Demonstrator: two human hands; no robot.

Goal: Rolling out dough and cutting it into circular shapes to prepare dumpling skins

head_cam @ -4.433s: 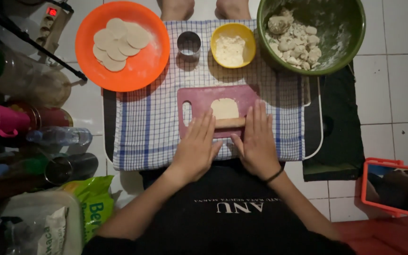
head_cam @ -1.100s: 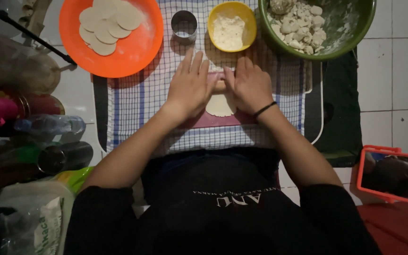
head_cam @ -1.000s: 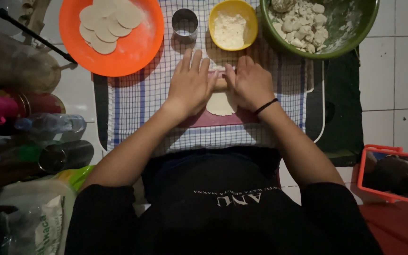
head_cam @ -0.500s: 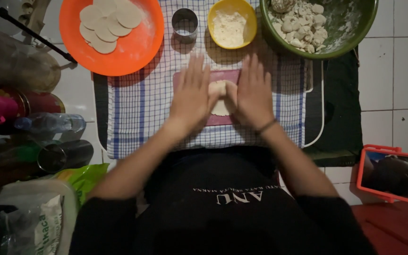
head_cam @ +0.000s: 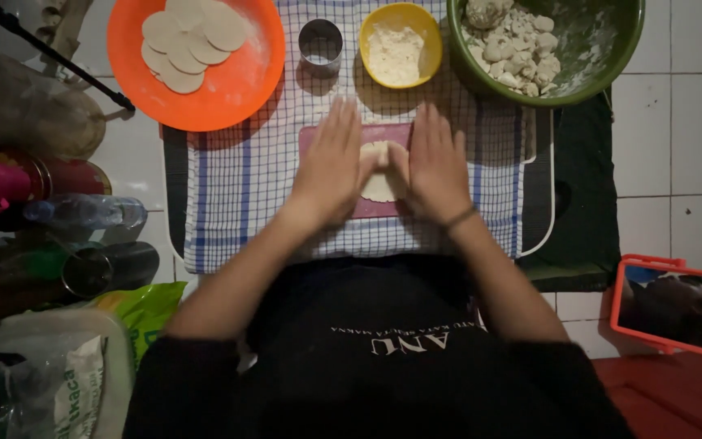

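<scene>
A pale flattened piece of dough (head_cam: 379,180) lies on a small pink cutting board (head_cam: 383,134) that sits on a blue-and-white checked cloth (head_cam: 237,195). My left hand (head_cam: 331,167) lies flat, fingers together, on the board's left side, thumb touching the dough. Mirroring it on the right side is my right hand (head_cam: 436,167), with a dark band on its wrist. Whatever lies under my palms is hidden.
Behind the board stand an orange plate (head_cam: 241,81) with several round dough discs, a metal ring cutter (head_cam: 321,42), a yellow bowl of flour (head_cam: 400,45) and a green bowl (head_cam: 603,61) of dough lumps. Bottles (head_cam: 75,211) and bags crowd the left; a red-framed mirror (head_cam: 676,305) lies right.
My hands went from the board's near edge up toward the bowls over the dough, then drew back and spread apart; the dough shows flatter between them.
</scene>
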